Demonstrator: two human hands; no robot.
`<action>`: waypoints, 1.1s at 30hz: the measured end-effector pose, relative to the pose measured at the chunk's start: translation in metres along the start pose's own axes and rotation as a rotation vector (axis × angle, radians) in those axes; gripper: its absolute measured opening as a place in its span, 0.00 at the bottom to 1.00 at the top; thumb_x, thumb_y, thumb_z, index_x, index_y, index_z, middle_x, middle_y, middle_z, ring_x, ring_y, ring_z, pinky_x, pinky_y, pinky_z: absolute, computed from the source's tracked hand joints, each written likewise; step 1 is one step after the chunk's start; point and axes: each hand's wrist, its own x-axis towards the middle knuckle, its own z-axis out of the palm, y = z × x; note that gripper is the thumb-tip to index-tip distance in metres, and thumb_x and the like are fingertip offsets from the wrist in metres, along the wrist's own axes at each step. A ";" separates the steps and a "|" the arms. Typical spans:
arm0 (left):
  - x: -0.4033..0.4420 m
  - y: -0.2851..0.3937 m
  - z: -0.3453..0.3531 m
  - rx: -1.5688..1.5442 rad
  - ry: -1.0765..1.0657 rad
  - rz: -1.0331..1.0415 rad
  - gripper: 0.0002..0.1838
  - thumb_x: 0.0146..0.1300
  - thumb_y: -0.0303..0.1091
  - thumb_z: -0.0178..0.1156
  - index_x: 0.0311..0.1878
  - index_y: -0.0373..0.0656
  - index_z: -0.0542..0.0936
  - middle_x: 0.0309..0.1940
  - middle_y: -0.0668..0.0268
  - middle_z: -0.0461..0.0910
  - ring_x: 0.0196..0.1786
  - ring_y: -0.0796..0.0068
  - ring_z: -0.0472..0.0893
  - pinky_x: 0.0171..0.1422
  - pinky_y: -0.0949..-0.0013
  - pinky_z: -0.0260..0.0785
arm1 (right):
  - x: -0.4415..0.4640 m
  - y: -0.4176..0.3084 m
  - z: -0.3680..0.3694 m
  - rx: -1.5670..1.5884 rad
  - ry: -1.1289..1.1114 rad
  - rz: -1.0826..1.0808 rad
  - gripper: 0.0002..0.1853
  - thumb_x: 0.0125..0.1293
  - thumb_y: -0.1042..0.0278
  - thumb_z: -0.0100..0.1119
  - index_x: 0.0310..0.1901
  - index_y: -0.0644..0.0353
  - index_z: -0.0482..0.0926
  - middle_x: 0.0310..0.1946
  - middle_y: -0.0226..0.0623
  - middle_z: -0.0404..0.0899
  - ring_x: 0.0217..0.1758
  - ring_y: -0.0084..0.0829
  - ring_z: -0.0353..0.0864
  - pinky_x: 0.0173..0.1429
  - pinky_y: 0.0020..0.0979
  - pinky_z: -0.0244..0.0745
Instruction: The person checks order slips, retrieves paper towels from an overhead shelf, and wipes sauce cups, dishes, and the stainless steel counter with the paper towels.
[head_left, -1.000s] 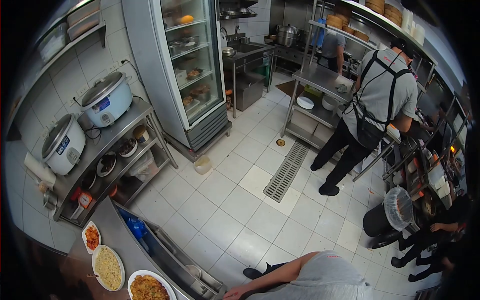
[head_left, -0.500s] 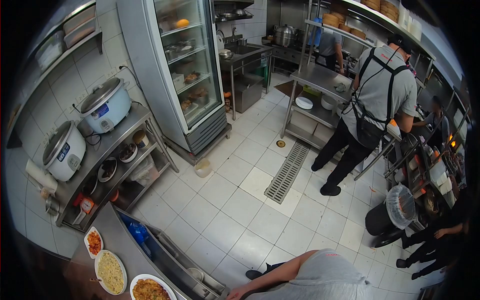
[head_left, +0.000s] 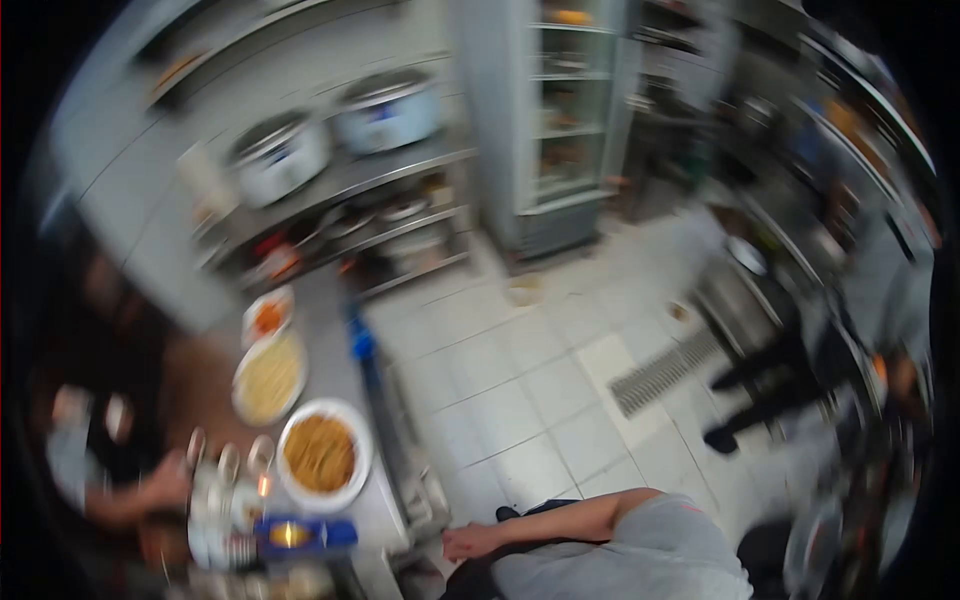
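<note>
My right hand (head_left: 470, 541) is low in the head view, at the end of my bare forearm and grey sleeve. Its fingers look curled in, and the palm side is hidden. Close to it on the left runs the edge of the steel counter (head_left: 385, 500). On that counter stand a white plate of brown-orange food (head_left: 320, 453), an oval dish of pale yellow food (head_left: 268, 380) and a small dish of orange-red food (head_left: 268, 318). A blue pack with a yellow mark (head_left: 305, 535) lies in front of them, beside blurred whitish containers (head_left: 220, 500). My left hand is out of view.
At the far left another person's hand (head_left: 165, 482) reaches toward the containers. Two rice cookers (head_left: 385, 115) stand on a steel shelf unit. Beyond are a glass-door fridge (head_left: 572, 120), a floor drain grate (head_left: 662, 372) and a blurred person's dark-trousered legs (head_left: 765, 390).
My view has swung left and down, blurring the scene. More of the counter, the blue pack, the containers and another person's hand now show. My right hand shows more fully.
</note>
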 end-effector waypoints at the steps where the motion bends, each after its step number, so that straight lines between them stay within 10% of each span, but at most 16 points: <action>1: -0.027 -0.012 -0.017 0.007 0.013 -0.038 0.40 0.55 0.57 0.54 0.63 0.36 0.62 0.66 0.45 0.55 0.67 0.44 0.56 0.67 0.46 0.47 | 0.005 0.005 0.010 -0.155 0.055 -0.224 0.09 0.67 0.58 0.47 0.38 0.49 0.77 0.44 0.31 0.72 0.45 0.35 0.76 0.44 0.37 0.71; 6: -0.102 -0.017 -0.047 0.027 0.193 -0.422 0.41 0.49 0.48 0.62 0.65 0.42 0.59 0.66 0.44 0.55 0.67 0.43 0.55 0.67 0.45 0.46 | 0.022 -0.073 0.027 0.019 -0.170 -0.192 0.14 0.70 0.58 0.46 0.34 0.59 0.74 0.22 0.40 0.76 0.25 0.44 0.76 0.34 0.36 0.72; 14: -0.211 0.069 -0.072 0.148 0.163 -0.951 0.34 0.52 0.39 0.62 0.63 0.41 0.63 0.66 0.47 0.56 0.70 0.46 0.54 0.70 0.43 0.43 | 0.040 -0.191 0.114 -0.059 -0.344 -0.499 0.15 0.66 0.56 0.53 0.39 0.62 0.74 0.20 0.46 0.75 0.23 0.46 0.74 0.31 0.39 0.67; 23: -0.279 0.095 -0.097 0.271 -0.080 -1.051 0.37 0.52 0.38 0.61 0.66 0.42 0.61 0.71 0.53 0.51 0.72 0.49 0.50 0.70 0.41 0.40 | 0.111 -0.202 0.256 -0.230 -0.243 -0.498 0.32 0.57 0.76 0.51 0.64 0.66 0.54 0.48 0.62 0.67 0.51 0.53 0.71 0.54 0.44 0.67; 29: -0.300 0.083 -0.082 0.283 -0.143 -1.065 0.45 0.47 0.48 0.61 0.69 0.46 0.57 0.73 0.55 0.46 0.74 0.49 0.47 0.69 0.37 0.38 | 0.099 -0.215 0.209 -0.291 -0.307 -0.566 0.25 0.61 0.67 0.55 0.59 0.65 0.65 0.47 0.55 0.71 0.50 0.49 0.74 0.53 0.40 0.70; 33: -0.293 0.077 -0.079 0.330 -0.149 -1.128 0.40 0.48 0.44 0.61 0.66 0.45 0.62 0.70 0.54 0.54 0.71 0.51 0.53 0.68 0.41 0.44 | 0.088 -0.211 0.107 0.031 -1.005 -0.131 0.21 0.68 0.55 0.51 0.56 0.62 0.71 0.39 0.37 0.80 0.42 0.30 0.80 0.46 0.31 0.76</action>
